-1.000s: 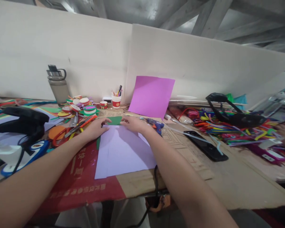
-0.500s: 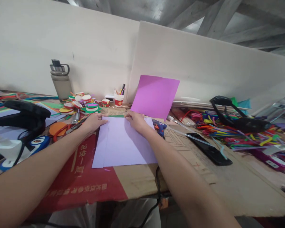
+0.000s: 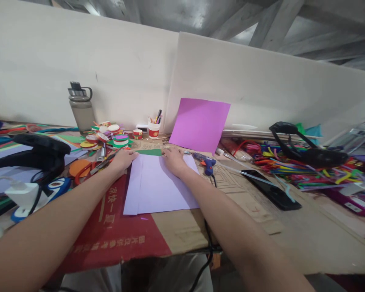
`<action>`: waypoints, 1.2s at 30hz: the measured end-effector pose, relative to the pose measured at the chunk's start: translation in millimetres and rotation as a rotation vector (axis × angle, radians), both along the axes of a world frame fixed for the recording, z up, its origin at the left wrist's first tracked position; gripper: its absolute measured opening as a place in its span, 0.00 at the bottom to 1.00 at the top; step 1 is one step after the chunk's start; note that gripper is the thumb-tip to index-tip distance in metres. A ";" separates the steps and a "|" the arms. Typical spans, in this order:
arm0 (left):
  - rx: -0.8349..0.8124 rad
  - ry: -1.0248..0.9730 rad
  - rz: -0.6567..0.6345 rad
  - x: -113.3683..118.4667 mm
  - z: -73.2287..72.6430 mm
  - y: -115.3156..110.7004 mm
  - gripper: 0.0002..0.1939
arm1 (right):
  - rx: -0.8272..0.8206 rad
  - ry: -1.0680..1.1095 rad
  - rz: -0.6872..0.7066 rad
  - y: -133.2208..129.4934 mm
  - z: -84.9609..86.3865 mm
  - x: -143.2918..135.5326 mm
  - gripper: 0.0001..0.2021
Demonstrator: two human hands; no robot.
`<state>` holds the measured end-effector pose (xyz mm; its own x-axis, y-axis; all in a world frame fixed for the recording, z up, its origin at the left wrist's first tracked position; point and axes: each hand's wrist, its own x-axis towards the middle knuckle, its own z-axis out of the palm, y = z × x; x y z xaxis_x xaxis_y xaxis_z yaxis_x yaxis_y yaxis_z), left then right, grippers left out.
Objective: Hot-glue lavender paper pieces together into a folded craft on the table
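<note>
Light purple paper (image 3: 167,186) lies on the cardboard-covered table, with a folded or overlapping strip down its left side. Green paper (image 3: 150,152) shows beyond its far edge. My left hand (image 3: 124,159) holds the paper's far left corner, fingers pressed together. Further right along the same edge, my right hand (image 3: 173,160) rests on the paper with bent fingers; its fingertips are too blurred to tell whether they pinch it. A blue glue gun (image 3: 209,164) lies just right of the paper.
A magenta sheet (image 3: 200,123) leans on the white board behind. A bottle (image 3: 82,111), paper reels (image 3: 121,140) and a pen cup (image 3: 153,129) stand at the back. A phone (image 3: 272,190) and colourful pipe cleaners (image 3: 292,166) lie right; a black headset (image 3: 42,154) is left.
The view has shifted slightly. More green paper shows beyond the purple paper's far edge, and my right hand's fingers lie flatter over that edge.
</note>
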<state>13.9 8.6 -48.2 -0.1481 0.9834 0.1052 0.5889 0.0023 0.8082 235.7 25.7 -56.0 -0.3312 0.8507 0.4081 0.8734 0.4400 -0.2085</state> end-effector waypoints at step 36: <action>0.401 0.587 -0.246 -8.7 3.9 -13.9 0.11 | 0.128 0.188 0.297 -23.7 -1.7 -20.8 0.21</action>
